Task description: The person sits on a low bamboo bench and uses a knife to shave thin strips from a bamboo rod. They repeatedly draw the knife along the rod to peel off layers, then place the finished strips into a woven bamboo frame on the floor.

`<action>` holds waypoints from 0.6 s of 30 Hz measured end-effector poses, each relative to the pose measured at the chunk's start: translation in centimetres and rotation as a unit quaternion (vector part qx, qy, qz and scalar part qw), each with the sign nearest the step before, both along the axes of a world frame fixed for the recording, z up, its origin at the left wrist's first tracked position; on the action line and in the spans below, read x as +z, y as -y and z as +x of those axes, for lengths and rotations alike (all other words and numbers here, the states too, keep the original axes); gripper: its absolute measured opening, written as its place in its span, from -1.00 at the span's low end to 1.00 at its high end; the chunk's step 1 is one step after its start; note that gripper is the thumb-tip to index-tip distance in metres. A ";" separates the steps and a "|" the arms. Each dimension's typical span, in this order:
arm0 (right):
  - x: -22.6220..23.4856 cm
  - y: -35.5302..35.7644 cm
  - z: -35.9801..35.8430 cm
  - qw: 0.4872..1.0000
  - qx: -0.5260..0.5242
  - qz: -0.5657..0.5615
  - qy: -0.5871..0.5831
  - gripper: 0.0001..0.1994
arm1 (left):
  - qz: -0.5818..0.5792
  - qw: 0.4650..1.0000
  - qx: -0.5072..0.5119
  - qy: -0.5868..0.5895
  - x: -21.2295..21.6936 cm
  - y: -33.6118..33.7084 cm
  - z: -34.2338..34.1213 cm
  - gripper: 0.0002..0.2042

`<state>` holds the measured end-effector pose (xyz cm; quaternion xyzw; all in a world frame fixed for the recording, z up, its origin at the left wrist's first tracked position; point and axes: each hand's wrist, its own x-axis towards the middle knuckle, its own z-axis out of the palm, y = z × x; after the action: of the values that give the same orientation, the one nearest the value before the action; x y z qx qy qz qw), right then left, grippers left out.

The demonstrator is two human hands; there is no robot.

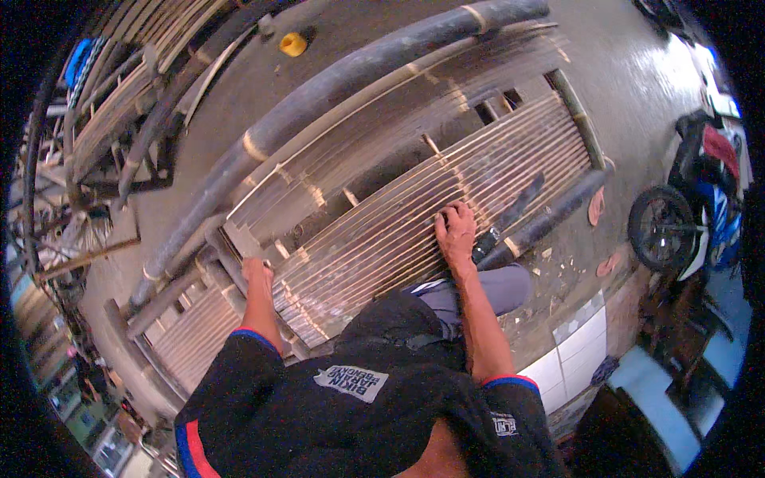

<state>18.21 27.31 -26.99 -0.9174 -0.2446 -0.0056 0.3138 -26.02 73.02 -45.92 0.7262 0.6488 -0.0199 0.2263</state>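
A long bamboo bench [374, 227] with a seat of narrow parallel slats and thick dark poles stretches diagonally in front of me. My left hand [256, 275] is closed at the seat's left end, its fingers partly hidden against the frame edge. Toward the seat's right half, my right hand [456, 229] rests on the slats with bent fingers slightly apart, and nothing shows in it. A dark elongated object [519, 201] lies just right of that hand; its kind is unclear. Behind the seat runs a thick curved dark bamboo pole [351, 76] with pale joint rings.
More bamboo furniture [131, 119] is stacked at the far left. A yellow roll-shaped object [293, 45] lies on the floor beyond the bench. A motorcycle [665, 231] stands at the right. White tiles [582, 338] and scattered chips lie near my right side.
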 end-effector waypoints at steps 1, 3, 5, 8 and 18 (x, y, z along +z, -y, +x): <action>0.3 -0.2 0.0 1.000 -0.001 -0.020 0.007 -0.83 | -0.016 0.983 -0.067 -0.171 -0.2 1.1 1.4 -0.82; -0.2 -0.5 -0.1 0.998 -0.012 -0.058 0.002 -0.81 | -0.039 0.938 -0.140 -0.313 0.8 1.8 3.4 -0.76; -0.6 -0.6 0.0 0.999 -0.001 -0.053 0.001 -0.81 | -0.058 0.916 -0.175 -0.355 2.2 1.7 4.2 -0.73; -0.5 0.0 0.4 0.999 0.022 -0.027 -0.038 -0.83 | -0.069 0.953 -0.166 -0.243 4.9 1.3 3.1 -0.73; -0.9 -0.1 1.2 0.996 0.055 -0.065 -0.002 -0.87 | -0.003 0.900 -0.286 -0.330 7.3 5.8 8.9 -0.63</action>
<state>19.44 27.36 -27.84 -0.9211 -0.2937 0.0289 0.2540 -17.12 67.25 -38.59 0.8315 0.4507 -0.3244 -0.0140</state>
